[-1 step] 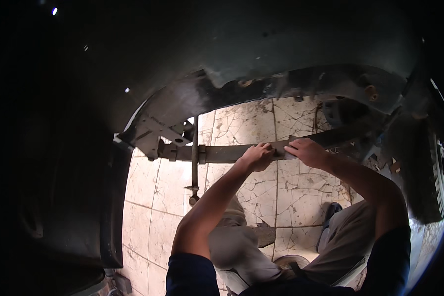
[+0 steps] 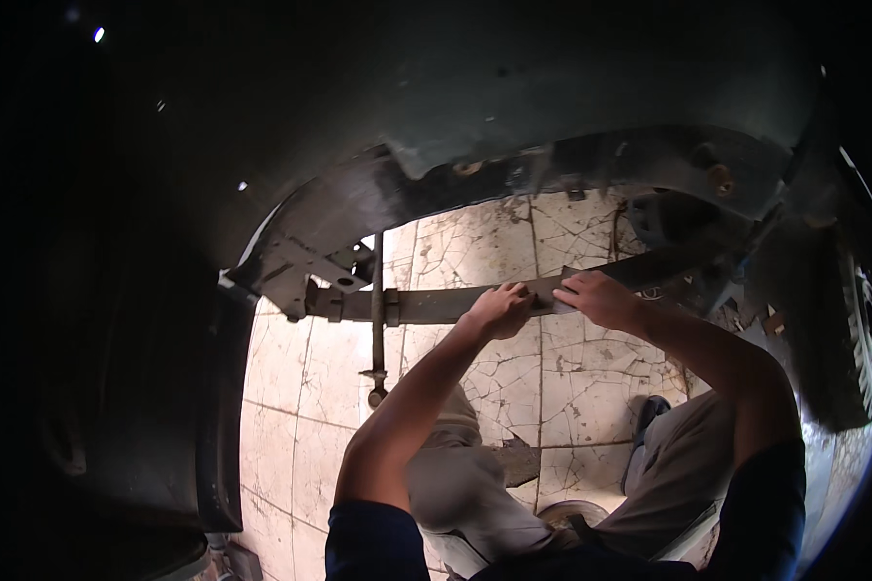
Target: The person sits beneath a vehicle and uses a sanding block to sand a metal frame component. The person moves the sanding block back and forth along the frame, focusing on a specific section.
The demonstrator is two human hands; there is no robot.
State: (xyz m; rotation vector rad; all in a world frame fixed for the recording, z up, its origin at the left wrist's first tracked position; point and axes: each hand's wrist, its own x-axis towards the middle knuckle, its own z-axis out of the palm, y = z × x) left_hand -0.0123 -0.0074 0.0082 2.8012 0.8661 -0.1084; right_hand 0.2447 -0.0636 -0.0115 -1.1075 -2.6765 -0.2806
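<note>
A long grey leaf spring [image 2: 436, 305] runs across the middle of the view beneath a vehicle's dark body. My left hand [image 2: 502, 310] is closed over it, with curled fingers pressed on its top and near edge. A short way to the right, my right hand [image 2: 596, 298] also grips the spring, fingers bent over it toward the left hand. A small dark gap or spot shows on the metal between the hands. What lies under the fingers and palms is hidden.
Above the spring curves the dark frame rail [image 2: 484, 169]. A thin upright rod [image 2: 378, 334] crosses the spring on the left, near a bracket [image 2: 344, 266]. A tyred wheel [image 2: 857, 339] stands at the right. Cracked pale floor tiles [image 2: 591, 378] lie below, around my legs.
The vehicle parts sit slightly farther left in the picture. Both hands remain on the leaf spring, with the right fingers shifted a little.
</note>
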